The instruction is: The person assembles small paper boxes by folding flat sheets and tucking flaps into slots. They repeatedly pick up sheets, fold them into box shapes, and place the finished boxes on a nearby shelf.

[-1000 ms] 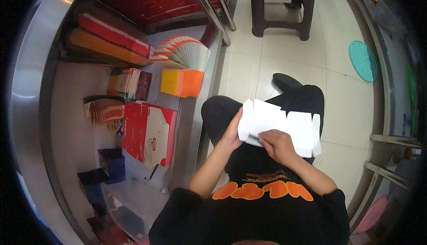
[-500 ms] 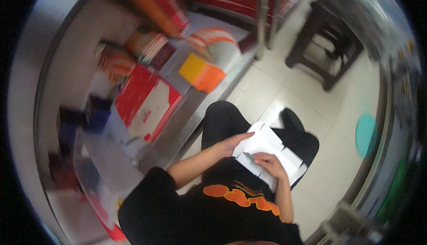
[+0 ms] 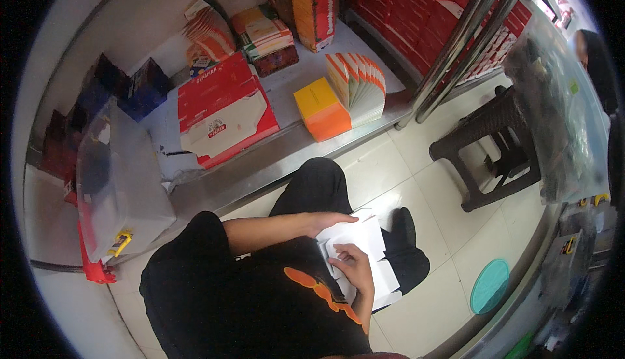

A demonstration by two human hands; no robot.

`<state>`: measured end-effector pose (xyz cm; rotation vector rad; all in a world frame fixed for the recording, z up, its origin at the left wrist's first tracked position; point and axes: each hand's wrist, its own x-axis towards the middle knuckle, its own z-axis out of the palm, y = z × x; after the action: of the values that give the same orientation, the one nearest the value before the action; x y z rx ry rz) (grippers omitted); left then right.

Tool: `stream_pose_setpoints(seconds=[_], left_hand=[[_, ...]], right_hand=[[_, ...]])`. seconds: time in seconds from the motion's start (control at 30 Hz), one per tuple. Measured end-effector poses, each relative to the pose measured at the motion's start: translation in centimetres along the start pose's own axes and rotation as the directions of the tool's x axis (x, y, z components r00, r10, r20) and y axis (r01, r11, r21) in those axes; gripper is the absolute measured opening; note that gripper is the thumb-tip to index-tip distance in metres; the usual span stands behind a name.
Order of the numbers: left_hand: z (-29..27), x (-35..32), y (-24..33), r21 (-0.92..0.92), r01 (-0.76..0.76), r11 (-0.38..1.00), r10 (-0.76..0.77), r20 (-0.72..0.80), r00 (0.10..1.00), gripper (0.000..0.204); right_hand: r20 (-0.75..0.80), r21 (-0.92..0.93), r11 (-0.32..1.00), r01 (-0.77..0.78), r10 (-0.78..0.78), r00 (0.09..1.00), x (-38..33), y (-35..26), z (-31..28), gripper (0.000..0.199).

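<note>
A partly folded white cardboard box (image 3: 366, 234) with several flaps lies across my lap, over my black trousers. My left hand (image 3: 329, 222) grips its upper left edge, the thumb laid along the top and the other fingers hidden underneath. Lower down, my right hand (image 3: 355, 266) presses on the near left flap with bent fingers. I cannot see whether anything else is pinched there.
Left of me, a low metal shelf holds a red and cream carton (image 3: 224, 121), a yellow-orange box (image 3: 322, 110), stacked folded cartons (image 3: 360, 85) and a clear plastic bin (image 3: 120, 189). A dark stool (image 3: 491, 144) and a teal round lid (image 3: 489, 286) are on the right.
The head view has swung, so the shelf, stool and lap sit differently and look sharper. Both hands stay on the white box, the right one still at its near left flap.
</note>
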<state>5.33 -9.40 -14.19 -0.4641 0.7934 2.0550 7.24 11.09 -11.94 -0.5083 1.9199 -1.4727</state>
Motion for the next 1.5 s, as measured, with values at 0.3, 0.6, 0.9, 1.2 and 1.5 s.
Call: stream_pose_setpoints(seconds=[0.3, 0.6, 0.9, 1.2, 1.5], left_hand=[[0.2, 1.6, -1.8, -0.148, -0.236, 0.961, 0.236, -0.015, 0.972, 0.050], [-0.1, -1.4, -4.1, 0.751, -0.418, 0.511, 0.678, -0.053, 0.733, 0.072], [7.5, -6.4, -0.7, 0.899, -0.360, -0.249, 0.868, 0.372, 0.329, 0.068], [15.5, -6.0, 4.1, 0.579, -0.560, -0.593, 0.662, 0.746, 0.070, 0.049], [14.7, -6.2, 2.4, 0.663, -0.443, -0.603, 0.727, 0.685, 0.034, 0.023]], right_hand=[[-0.255, -0.463, 0.886, 0.014, -0.148, 0.956, -0.5, -1.7, 1.4, 0.014], [-0.336, -0.230, 0.971, 0.064, -0.141, 0.931, -1.2, -1.1, -0.9, 0.020], [-0.496, -0.366, 0.918, 0.154, -0.332, 0.802, -3.6, -8.5, -2.6, 0.018], [-0.651, -0.466, 0.866, 0.184, -0.476, 0.591, -8.5, -14.8, -4.3, 0.013], [-0.667, -0.529, 0.831, 0.170, -0.531, 0.523, -8.0, -14.5, -1.9, 0.012]])
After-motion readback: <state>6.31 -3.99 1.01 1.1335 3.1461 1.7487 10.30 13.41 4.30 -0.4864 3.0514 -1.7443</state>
